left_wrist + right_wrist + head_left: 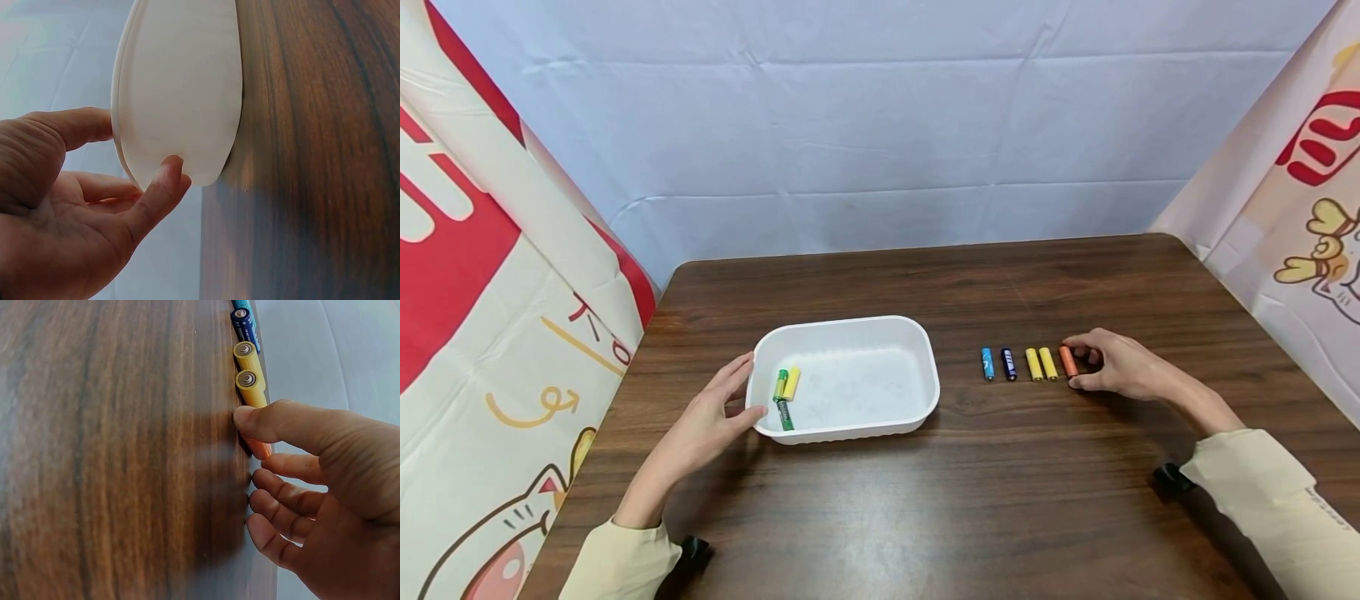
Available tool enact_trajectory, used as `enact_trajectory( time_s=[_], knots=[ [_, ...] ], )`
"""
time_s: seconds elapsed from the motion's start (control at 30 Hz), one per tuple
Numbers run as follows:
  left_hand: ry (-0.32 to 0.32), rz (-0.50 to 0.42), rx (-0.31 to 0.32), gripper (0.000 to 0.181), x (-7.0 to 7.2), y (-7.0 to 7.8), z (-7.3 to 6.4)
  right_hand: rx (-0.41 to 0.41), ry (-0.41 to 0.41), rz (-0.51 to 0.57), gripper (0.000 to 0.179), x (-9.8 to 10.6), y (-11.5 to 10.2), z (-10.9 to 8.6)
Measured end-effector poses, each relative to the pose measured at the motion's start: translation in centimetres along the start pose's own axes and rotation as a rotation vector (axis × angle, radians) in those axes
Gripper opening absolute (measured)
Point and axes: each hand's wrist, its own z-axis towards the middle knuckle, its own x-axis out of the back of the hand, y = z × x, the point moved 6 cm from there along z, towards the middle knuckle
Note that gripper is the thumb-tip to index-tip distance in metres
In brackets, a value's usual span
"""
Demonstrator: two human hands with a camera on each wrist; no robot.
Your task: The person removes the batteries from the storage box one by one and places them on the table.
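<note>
My left hand (pixel 707 421) holds the left end of a white plastic tray (pixel 850 432), its thumb at the rim and other fingers against the outer wall. Inside the tray's left side lie a green-and-yellow battery (pixel 780 385), a yellow battery (pixel 792 383) and a dark green battery (pixel 786 415). At the right, my right hand (pixel 1123 364) pinches an orange battery (pixel 1068 362) by its two ends between thumb and index finger. In the right wrist view the thumb partly hides this orange battery (pixel 257 447), which appears to lie on the table.
Left of the orange battery, a light blue battery (pixel 987 364), a dark blue battery (pixel 1008 365) and two yellow batteries (pixel 1034 365) lie in a row on the brown wooden table (pixel 880 508). A pale cloth (pixel 880 125) hangs behind; printed cloths hang at both sides.
</note>
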Motion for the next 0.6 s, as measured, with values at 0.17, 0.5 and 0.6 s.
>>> enact_trajectory(
  time_s=[0.17, 0.5, 0.6],
  knots=[
    [0.000, -0.002, 0.002, 0.072, 0.0, 0.0, 0.0, 0.007, 0.013, -0.007, 0.062, 0.0, -0.1, 0.0],
    [0.001, -0.004, 0.002, 0.073, 0.0, 0.0, -0.1, -0.002, -0.009, 0.021, 0.065, 0.8, -0.7, -0.2],
    [0.002, -0.005, 0.000, 0.073, 0.0, 0.0, 0.0, 0.038, 0.034, 0.023, 0.058, 1.7, -1.7, -0.2]
  ],
)
